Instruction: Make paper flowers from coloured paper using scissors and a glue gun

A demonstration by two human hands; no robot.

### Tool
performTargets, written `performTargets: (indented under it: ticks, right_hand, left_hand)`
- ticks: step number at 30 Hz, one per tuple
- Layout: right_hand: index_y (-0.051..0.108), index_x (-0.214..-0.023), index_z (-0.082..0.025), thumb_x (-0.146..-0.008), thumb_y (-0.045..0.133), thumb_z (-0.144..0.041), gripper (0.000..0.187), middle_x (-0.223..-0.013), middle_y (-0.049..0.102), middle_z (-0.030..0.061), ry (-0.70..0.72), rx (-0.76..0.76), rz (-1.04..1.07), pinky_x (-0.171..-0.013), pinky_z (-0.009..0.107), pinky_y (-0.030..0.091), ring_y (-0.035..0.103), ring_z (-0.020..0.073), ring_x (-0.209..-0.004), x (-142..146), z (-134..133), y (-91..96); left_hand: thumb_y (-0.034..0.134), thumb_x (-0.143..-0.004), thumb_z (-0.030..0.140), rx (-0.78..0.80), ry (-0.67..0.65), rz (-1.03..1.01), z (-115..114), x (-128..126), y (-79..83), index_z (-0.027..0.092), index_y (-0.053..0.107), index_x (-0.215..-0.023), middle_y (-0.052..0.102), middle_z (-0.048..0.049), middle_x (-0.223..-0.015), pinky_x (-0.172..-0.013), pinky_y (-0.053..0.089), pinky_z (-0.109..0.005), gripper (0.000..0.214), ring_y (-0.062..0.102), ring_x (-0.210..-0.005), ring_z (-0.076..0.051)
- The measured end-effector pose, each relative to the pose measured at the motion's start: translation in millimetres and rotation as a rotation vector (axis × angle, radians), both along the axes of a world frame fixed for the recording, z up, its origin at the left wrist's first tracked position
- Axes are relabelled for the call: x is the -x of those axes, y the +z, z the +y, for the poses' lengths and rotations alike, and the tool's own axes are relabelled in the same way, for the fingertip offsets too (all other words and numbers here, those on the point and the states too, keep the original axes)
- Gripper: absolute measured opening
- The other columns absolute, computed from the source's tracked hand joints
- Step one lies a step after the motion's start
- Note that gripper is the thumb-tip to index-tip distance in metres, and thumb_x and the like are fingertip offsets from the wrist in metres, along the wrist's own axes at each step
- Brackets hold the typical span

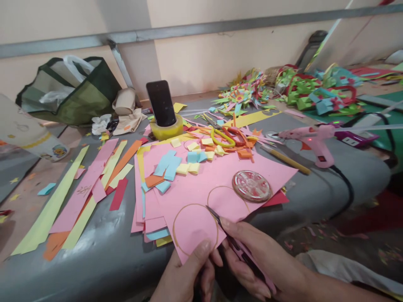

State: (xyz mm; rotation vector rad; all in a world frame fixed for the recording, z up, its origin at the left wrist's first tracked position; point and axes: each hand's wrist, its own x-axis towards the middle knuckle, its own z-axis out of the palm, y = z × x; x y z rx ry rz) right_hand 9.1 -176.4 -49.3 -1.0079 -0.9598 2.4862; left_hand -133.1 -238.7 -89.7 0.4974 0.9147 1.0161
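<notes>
My left hand [197, 268] pinches the near edge of pink paper [195, 226] with a brown circle drawn on it, thumb on top. My right hand [255, 256] is wrapped round a pair of scissors [233, 243] with dark blades and pink on the handle. The blades reach into the pink paper, between this circle and a second drawn circle [225, 197]. Partly over that second circle lies a round red and clear disc [252, 185]. Beneath is a stack of coloured sheets [151, 218], with small blue and yellow folded slips [170, 165] on top.
A phone [161, 102] stands in a yellow tape roll [166, 129]. Pink glue gun [319, 144] with its cord, and a yellow stick [286, 159], lie to the right. Paper strips [85, 188] cover the left; a green bag [75, 92] and paper crafts [245, 90] are behind.
</notes>
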Motion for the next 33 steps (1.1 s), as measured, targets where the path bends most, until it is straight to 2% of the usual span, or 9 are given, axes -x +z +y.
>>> performTargets:
  ticks: [4, 8, 14, 20, 26, 33]
  right_hand:
    - [0.052, -0.070, -0.016, -0.084, 0.043, -0.064, 0.050, -0.036, 0.040, -0.0078, 0.020, 0.015, -0.023, -0.024, 0.011, 0.022, 0.026, 0.0033, -0.023, -5, -2, 5.6]
    - [0.048, -0.075, -0.018, -0.086, 0.038, -0.063, 0.047, -0.034, 0.040, -0.0077, 0.053, 0.015, -0.038, -0.023, 0.013, 0.019, 0.025, 0.0050, -0.022, -13, -5, 9.8]
    - [0.049, -0.074, -0.017, -0.086, 0.036, -0.063, 0.049, -0.035, 0.041, -0.0071, -0.013, -0.014, -0.057, -0.025, 0.014, 0.017, 0.026, 0.0047, -0.024, -12, -6, 11.3]
    - [0.054, -0.065, -0.013, -0.088, 0.033, -0.064, 0.060, -0.038, 0.039, -0.0060, -0.001, -0.112, -0.037, -0.026, 0.014, 0.017, 0.027, 0.0033, -0.025, -4, -2, 11.2]
    - [0.050, -0.065, -0.016, -0.087, 0.040, -0.062, 0.053, -0.041, 0.036, -0.0084, 0.001, -0.161, -0.030, -0.026, 0.013, 0.018, 0.026, 0.0023, -0.026, -3, 3, 12.5]
    - [0.051, -0.064, -0.015, -0.087, 0.041, -0.062, 0.053, -0.041, 0.034, -0.0090, 0.027, -0.186, -0.039, -0.026, 0.014, 0.019, 0.025, 0.0024, -0.026, -2, 8, 12.5]
  left_hand:
    - [0.060, -0.078, 0.059, -0.020, 0.028, -0.018, -2, 2, 7.7, 0.011, 0.064, -0.084, 0.044, 0.0057, -0.042, -0.036, 0.031, -0.016, 0.049, 0.036, -0.034, -0.005]
    - [0.054, -0.082, 0.059, -0.028, 0.072, -0.006, -1, 1, 21.2, 0.011, 0.064, -0.074, 0.042, 0.0044, -0.040, -0.038, 0.032, -0.018, 0.050, 0.038, -0.036, -0.006]
    - [0.069, -0.072, 0.048, 0.035, 0.143, 0.071, 5, -3, 37.5, 0.012, 0.062, -0.068, 0.060, -0.0029, -0.064, -0.043, 0.037, -0.019, 0.037, 0.051, -0.050, -0.010]
    - [0.066, -0.073, 0.047, 0.037, 0.078, 0.127, 5, 0, 33.8, 0.010, 0.066, -0.064, 0.051, -0.0002, -0.050, -0.046, 0.034, -0.020, 0.039, 0.044, -0.047, -0.009]
    - [0.065, -0.073, 0.045, 0.022, 0.100, 0.158, 4, 3, 30.2, 0.011, 0.065, -0.062, 0.053, -0.0005, -0.053, -0.046, 0.034, -0.020, 0.036, 0.043, -0.047, -0.009]
    - [0.064, -0.072, 0.045, 0.045, 0.106, 0.157, 4, 4, 28.8, 0.011, 0.066, -0.060, 0.049, 0.0001, -0.050, -0.047, 0.032, -0.020, 0.036, 0.042, -0.046, -0.009]
